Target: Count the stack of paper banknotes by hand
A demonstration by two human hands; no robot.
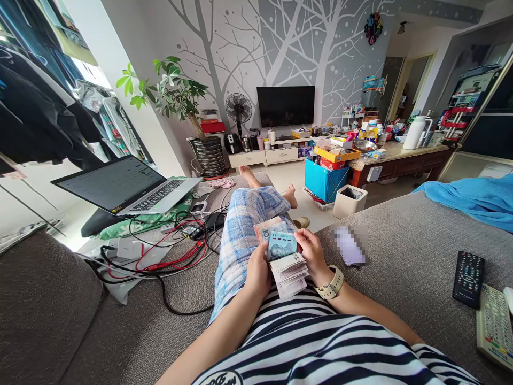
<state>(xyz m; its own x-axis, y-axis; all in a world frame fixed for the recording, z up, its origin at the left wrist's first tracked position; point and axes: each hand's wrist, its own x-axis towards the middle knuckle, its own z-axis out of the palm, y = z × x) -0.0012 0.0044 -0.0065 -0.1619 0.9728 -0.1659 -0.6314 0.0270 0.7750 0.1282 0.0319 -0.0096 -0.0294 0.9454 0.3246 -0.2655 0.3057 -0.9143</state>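
A stack of banknotes rests over my lap, fanned out with a blue-green note on top. My left hand is closed round the stack's left side, thumb on the top note. My right hand pinches the right edge of the notes; a pale watch sits on that wrist. I sit on a grey sofa with my legs in blue plaid trousers stretched forward.
An open laptop sits at the left above a tangle of red and black cables. A blurred flat object lies right of my hands. Two remote controls lie at the far right. A blue blanket covers the sofa's far right.
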